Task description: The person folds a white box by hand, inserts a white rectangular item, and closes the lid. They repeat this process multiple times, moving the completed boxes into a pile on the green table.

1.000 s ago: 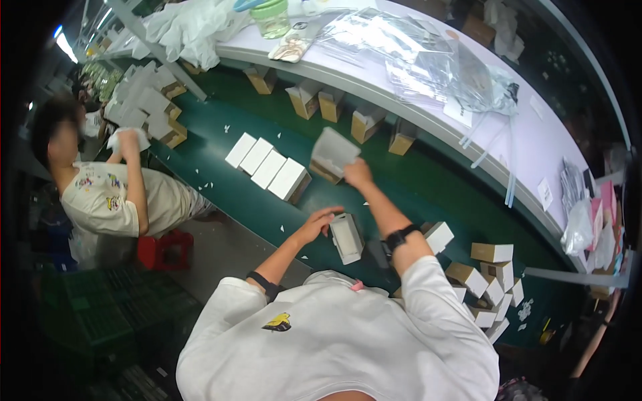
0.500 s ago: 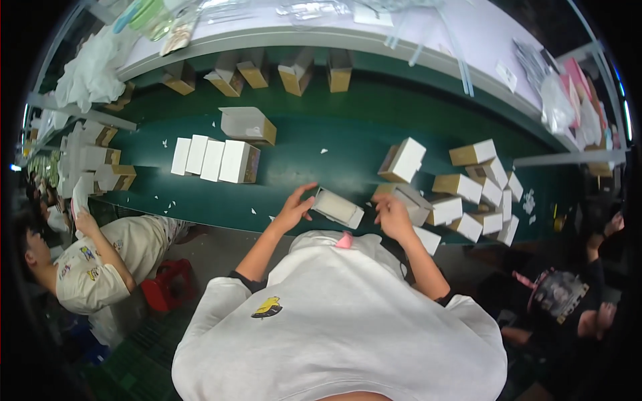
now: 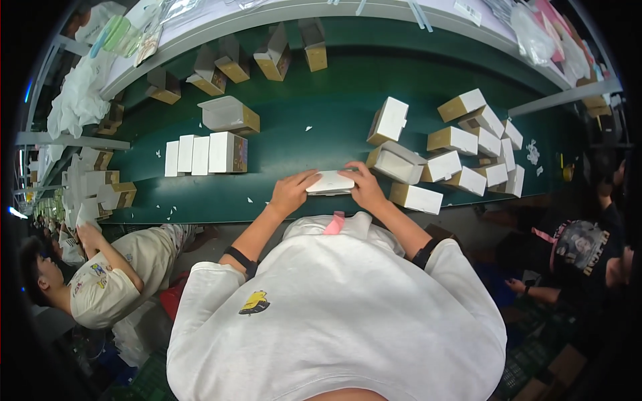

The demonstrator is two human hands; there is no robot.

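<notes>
Right hand has come in from the open box at right; half a second ago it was over there. Now it faces the left hand across one white box. Left pinches the left end, right curls over the other; box between them, close to the bench's near edge, panel uppermost.

Step in hand looks, to me, like pressing that panel flat. Done well: square the edges first, push evenly from both ends, keep the squeeze light so thin card doesn't bow.

Differs from earlier: box lay open, something pale inside; now the panel hides the inside. Whether any flap is tucked, cannot tell.

Outward: left, a row of four white boxes, with a flapped box just behind. Right, past the open box, a heap of cartons. Far back, cartons stand flaps up, below the shelf. Co-worker off left.
</notes>
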